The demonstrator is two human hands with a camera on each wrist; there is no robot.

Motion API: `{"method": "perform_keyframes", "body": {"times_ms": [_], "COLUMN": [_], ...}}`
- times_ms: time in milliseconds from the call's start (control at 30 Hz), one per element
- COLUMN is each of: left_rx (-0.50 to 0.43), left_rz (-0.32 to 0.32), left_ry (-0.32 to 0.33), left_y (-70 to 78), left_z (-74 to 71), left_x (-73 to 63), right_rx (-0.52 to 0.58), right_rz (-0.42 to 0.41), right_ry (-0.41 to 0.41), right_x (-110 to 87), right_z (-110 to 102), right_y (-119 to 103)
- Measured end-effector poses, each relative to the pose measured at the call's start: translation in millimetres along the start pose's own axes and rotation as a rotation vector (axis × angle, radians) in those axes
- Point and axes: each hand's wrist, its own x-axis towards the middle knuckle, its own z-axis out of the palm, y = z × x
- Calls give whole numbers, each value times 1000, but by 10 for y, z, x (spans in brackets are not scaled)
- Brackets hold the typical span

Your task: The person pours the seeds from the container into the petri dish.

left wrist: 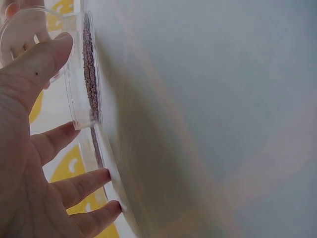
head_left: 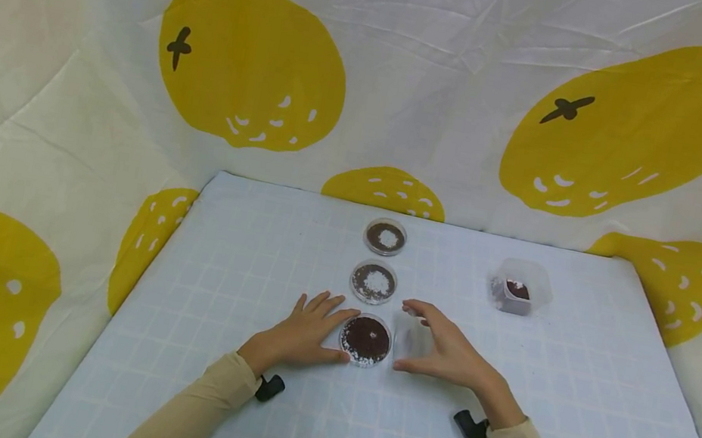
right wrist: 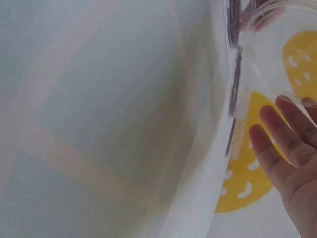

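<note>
Closest to me in a row of three lies a round clear petri dish [head_left: 366, 339] with dark brown granules and a few white specks. My left hand [head_left: 303, 335] holds its left side between thumb and fingers; in the left wrist view the thumb lies at the dish wall [left wrist: 91, 74]. To the right, my right hand [head_left: 452, 354] holds a clear round lid [head_left: 412, 338] by its edges, tilted up beside the dish. The right wrist view shows the lid [right wrist: 267, 64] only partly, fingers spread by its rim.
Behind stand two more dishes, a middle one [head_left: 374, 282] and a far one [head_left: 385, 237], with brown granules and white material on top. A clear plastic tub [head_left: 536, 285] at the back right holds a small container [head_left: 516, 299] of brown granules. Fabric hangs behind the table [head_left: 156, 403].
</note>
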Motion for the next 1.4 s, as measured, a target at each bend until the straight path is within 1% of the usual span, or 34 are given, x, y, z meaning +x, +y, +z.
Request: {"method": "perform_keyframes", "body": {"times_ms": [133, 300, 500, 600, 700, 833, 1033, 1400], "left_rx": [-2, -5, -4, -4, -6, -10, -8, 16], "left_rz": [-5, -7, 0, 5, 8, 8, 5, 24], "left_ry": [-5, -8, -7, -5, 0, -1, -3, -1], "left_y": [3, -2, -2, 2, 6, 10, 13, 2], "left_z": [-2, 4, -3, -10, -19, -21, -31, -34], "left_x": [2, 6, -1, -6, -10, -12, -15, -36], "right_rx": [19, 61, 111, 137, 126, 61, -77, -328], "right_rz": [-32, -71, -85, -78, -70, -73, -87, -184], "right_ry": [3, -24, -68, -90, -101, -106, -126, -109], "right_x": [31, 77, 141, 174, 200, 221, 245, 292], "right_z": [42, 89, 142, 174, 204, 237, 276, 352], "right_y": [-3, -24, -78, -114, -141, -163, -209, -270]}}
